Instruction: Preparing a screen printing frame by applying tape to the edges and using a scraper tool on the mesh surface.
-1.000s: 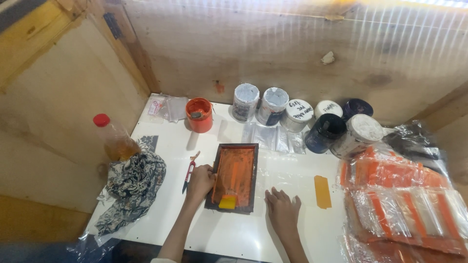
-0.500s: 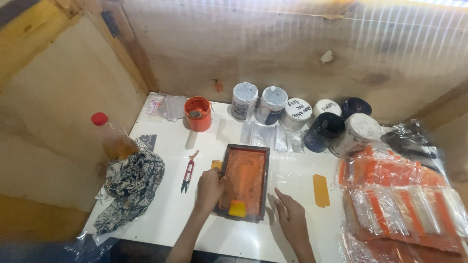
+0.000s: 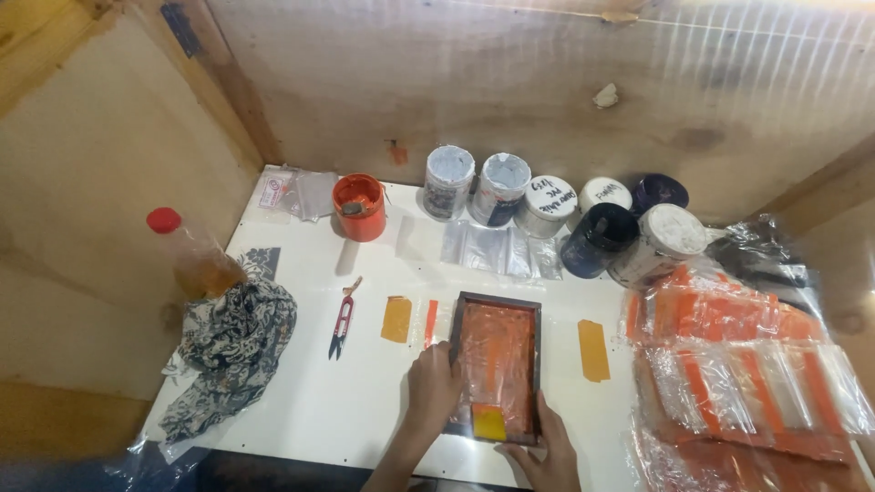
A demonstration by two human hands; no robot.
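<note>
My left hand (image 3: 434, 387) lies flat, fingers pointing forward; my right hand (image 3: 550, 453) sits lower, fingers curled, both forearms reaching from below.

We note a smooth, glossy white desk (image 3: 301, 401). On it, a dark-framed screen (image 3: 495, 364) with matt orange-stained mesh. Right of the screen: clear, shiny plastic bags (image 3: 747, 383). Left of it: patterned cloth (image 3: 232, 342), soft, crumpled. Behind the screen: rough, unfinished plywood wall (image 3: 510, 82).
</note>
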